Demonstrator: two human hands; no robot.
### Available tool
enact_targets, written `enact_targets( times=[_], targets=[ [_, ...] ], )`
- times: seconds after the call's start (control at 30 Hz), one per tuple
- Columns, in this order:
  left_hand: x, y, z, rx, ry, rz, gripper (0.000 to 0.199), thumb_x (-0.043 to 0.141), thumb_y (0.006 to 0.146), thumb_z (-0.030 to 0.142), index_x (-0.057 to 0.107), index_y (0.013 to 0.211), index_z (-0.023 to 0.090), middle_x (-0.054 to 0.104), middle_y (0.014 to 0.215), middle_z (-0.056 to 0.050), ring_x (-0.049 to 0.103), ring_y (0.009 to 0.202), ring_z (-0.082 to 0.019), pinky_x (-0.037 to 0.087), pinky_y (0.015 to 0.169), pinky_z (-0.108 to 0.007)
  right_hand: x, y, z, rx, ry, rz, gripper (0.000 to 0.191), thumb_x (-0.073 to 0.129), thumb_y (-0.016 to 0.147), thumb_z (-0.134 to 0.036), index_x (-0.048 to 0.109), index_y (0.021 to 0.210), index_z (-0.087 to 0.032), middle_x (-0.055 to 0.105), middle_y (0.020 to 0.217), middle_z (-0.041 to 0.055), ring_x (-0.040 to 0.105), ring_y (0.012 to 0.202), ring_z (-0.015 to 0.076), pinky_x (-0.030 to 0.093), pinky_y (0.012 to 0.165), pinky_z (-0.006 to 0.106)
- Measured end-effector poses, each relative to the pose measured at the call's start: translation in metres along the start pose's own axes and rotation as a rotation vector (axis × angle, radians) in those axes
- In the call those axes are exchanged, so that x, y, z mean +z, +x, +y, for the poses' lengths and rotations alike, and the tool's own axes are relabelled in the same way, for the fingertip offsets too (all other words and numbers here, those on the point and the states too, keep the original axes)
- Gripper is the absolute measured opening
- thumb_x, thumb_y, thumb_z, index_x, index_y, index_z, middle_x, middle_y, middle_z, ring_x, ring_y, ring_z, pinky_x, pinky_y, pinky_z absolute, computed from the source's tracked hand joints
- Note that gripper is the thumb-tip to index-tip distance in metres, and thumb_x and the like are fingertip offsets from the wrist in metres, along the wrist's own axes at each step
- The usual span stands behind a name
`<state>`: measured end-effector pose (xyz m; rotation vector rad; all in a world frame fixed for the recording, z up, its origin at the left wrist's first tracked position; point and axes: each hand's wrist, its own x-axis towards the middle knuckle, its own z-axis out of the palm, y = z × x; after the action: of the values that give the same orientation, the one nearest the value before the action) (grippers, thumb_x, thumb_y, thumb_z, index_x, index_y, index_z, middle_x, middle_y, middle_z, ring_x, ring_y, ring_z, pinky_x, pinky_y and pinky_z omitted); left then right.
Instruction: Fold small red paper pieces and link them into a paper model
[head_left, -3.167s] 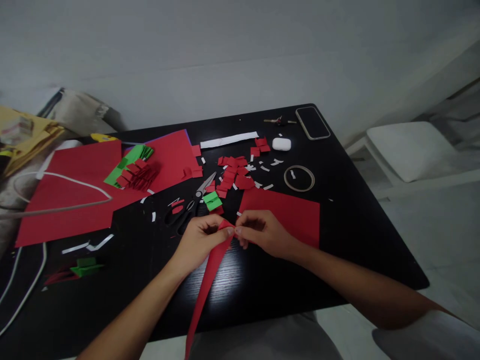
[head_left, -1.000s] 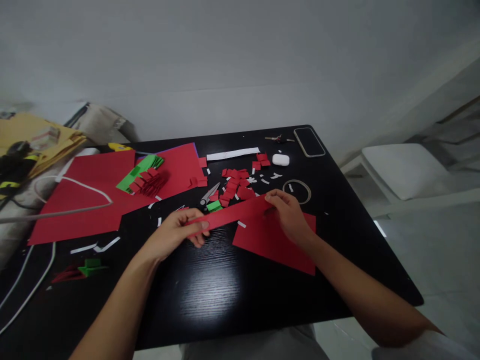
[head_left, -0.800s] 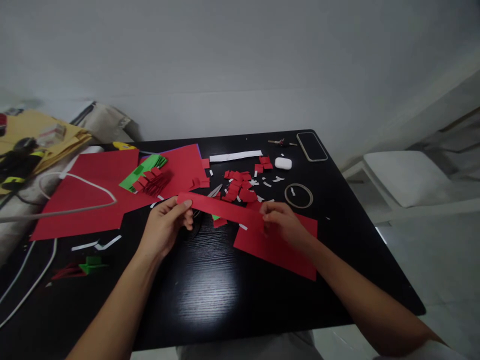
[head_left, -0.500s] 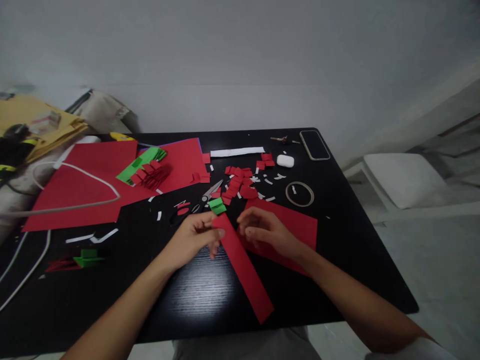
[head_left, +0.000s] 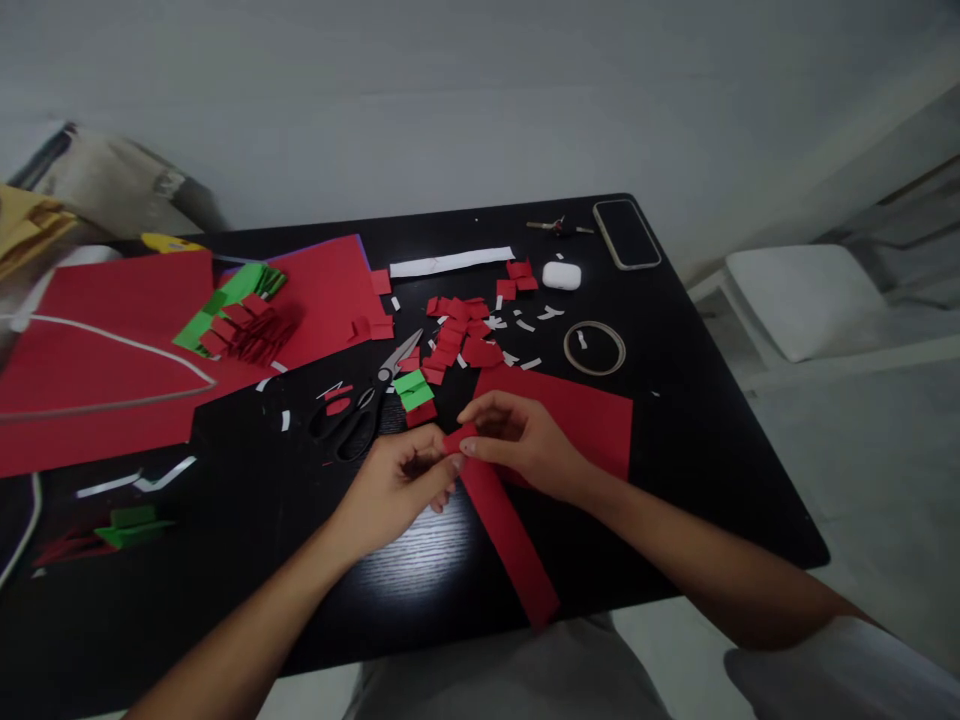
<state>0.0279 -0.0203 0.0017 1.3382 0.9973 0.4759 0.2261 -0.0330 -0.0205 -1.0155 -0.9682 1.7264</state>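
Note:
A long red paper strip (head_left: 510,540) slants down toward the table's front edge, its upper end pinched between both hands. My left hand (head_left: 401,485) holds that end from the left, thumb on top. From the right, my right hand (head_left: 525,440) grips the same end between thumb and fingers. Just beyond my left hand lie a folded green paper piece (head_left: 413,390) and black-handled scissors (head_left: 367,398) with open blades. Folded red pieces (head_left: 450,340) are heaped behind the hands. A red sheet (head_left: 589,415) lies partly under my right hand.
A roll of tape (head_left: 595,348), a white case (head_left: 562,276), keys (head_left: 559,227) and a phone (head_left: 627,235) are at the right. Large red sheets (head_left: 112,350), a white cable (head_left: 120,337) and a yellow cutter (head_left: 171,243) lie at the left. White paper scraps are scattered about.
My right hand has closed on the strip's upper end beside my left hand. A red folded piece now shows below the green one. The whole view has shifted.

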Motion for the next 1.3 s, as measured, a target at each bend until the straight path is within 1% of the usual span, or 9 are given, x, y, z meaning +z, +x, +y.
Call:
enact_targets(
  times=[0.23,0.4,0.77,0.9,0.97,1.07,1.13,1.23,1.3],
  targets=[
    [0.000,0.001,-0.003,0.044,-0.004,-0.002,0.023,0.065,0.094,0.030,0.062,0.076,0.016,0.069,0.063,0.001,0.065,0.053,-0.011,0.053,0.057,-0.022,0.002,0.001,0.000,-0.025,-0.013,0.010,0.020,0.084,0.077,-0.028,0.071,0.090,-0.020,0.069,0.082,-0.0012,0.065,0.076,0.0129,0.051,0.075,0.028],
    [0.002,0.001,-0.002,0.071,-0.023,-0.005,0.020,0.067,0.093,0.029,0.063,0.078,0.016,0.070,0.063,0.001,0.067,0.055,-0.011,0.055,0.059,-0.022,0.002,0.001,0.000,-0.041,-0.024,0.029,0.021,0.085,0.075,-0.027,0.069,0.086,-0.019,0.069,0.079,-0.0019,0.065,0.072,0.0119,0.050,0.070,0.026],
    [0.003,0.001,-0.002,0.051,-0.036,-0.008,0.022,0.068,0.094,0.032,0.065,0.080,0.016,0.072,0.066,0.000,0.068,0.058,-0.012,0.057,0.061,-0.023,0.002,0.003,0.001,-0.008,0.007,0.060,0.022,0.087,0.071,-0.023,0.072,0.087,-0.018,0.071,0.078,-0.0027,0.066,0.071,0.0107,0.050,0.070,0.024],
    [0.002,0.000,-0.002,0.080,0.007,-0.011,0.021,0.067,0.095,0.031,0.066,0.081,0.016,0.072,0.067,0.000,0.068,0.058,-0.011,0.056,0.061,-0.021,0.001,0.003,-0.002,0.001,0.013,0.061,0.023,0.087,0.071,-0.021,0.073,0.089,-0.018,0.071,0.078,-0.0031,0.066,0.070,0.0098,0.051,0.069,0.023],
    [-0.001,-0.001,-0.003,0.135,0.073,0.013,0.018,0.067,0.095,0.031,0.067,0.084,0.016,0.072,0.068,0.000,0.068,0.060,-0.011,0.055,0.061,-0.020,0.001,0.002,-0.004,0.020,0.014,0.064,0.023,0.087,0.071,-0.022,0.074,0.089,-0.018,0.071,0.078,-0.0029,0.066,0.071,0.0100,0.051,0.069,0.023],
    [-0.010,-0.001,-0.003,0.274,0.174,0.127,0.012,0.073,0.092,0.028,0.071,0.097,0.017,0.074,0.075,0.000,0.070,0.067,-0.012,0.056,0.065,-0.021,-0.001,0.002,-0.008,0.066,0.032,0.052,0.024,0.088,0.071,-0.023,0.076,0.091,-0.019,0.072,0.080,-0.0026,0.067,0.073,0.0105,0.052,0.073,0.024],
    [-0.015,-0.001,-0.003,0.376,0.248,0.192,0.019,0.077,0.088,0.025,0.073,0.106,0.019,0.077,0.085,-0.002,0.072,0.074,-0.013,0.058,0.072,-0.023,-0.002,0.001,-0.009,0.096,0.069,0.027,0.025,0.089,0.071,-0.023,0.077,0.093,-0.020,0.073,0.081,-0.0024,0.067,0.074,0.0105,0.052,0.075,0.024],
    [-0.018,-0.001,-0.001,0.517,0.361,0.206,0.023,0.078,0.088,0.019,0.077,0.111,0.022,0.080,0.098,-0.004,0.074,0.085,-0.015,0.059,0.081,-0.025,-0.003,0.002,-0.009,0.134,0.126,-0.009,0.028,0.090,0.069,-0.023,0.077,0.095,-0.020,0.075,0.084,-0.0013,0.069,0.076,0.0115,0.053,0.076,0.025],
    [-0.018,-0.002,0.000,0.578,0.393,0.204,0.021,0.076,0.089,0.017,0.079,0.109,0.023,0.080,0.098,-0.005,0.075,0.087,-0.017,0.060,0.082,-0.027,-0.003,0.001,-0.008,0.144,0.130,-0.017,0.029,0.090,0.069,-0.023,0.078,0.095,-0.020,0.075,0.083,-0.0008,0.069,0.077,0.0123,0.053,0.076,0.025]
  ],
)
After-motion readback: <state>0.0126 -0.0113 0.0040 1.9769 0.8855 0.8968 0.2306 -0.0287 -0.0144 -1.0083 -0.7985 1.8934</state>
